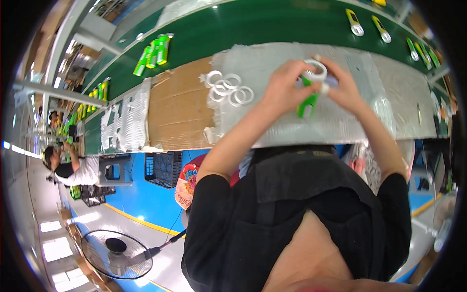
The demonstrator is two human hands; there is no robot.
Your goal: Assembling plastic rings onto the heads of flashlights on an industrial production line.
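Right then, hands first.
Left hand: my left hand (284, 90) was curled round the bright green plastic handle piece (306, 103), fingers closed on its upper part, with the lower end poking out below my palm.
Right hand: my right hand (346, 87) was pinching the white plastic ring (315, 69) at the top of that green piece, thumb and fingertips pressed together on its rim.
Where it was: both were held just above the silvery padded work mat (272, 58), in front of me.
Doing it well: I judged the ring had to sit square on the head, so steady grip below, even pressure round the rim, no twisting.
Nearby: a small heap of loose white rings (229, 88) lay to my left on the mat, beside a brown cardboard sheet (177, 109).
Beyond: the green conveyor belt (272, 24) carried more green pieces (154, 52).
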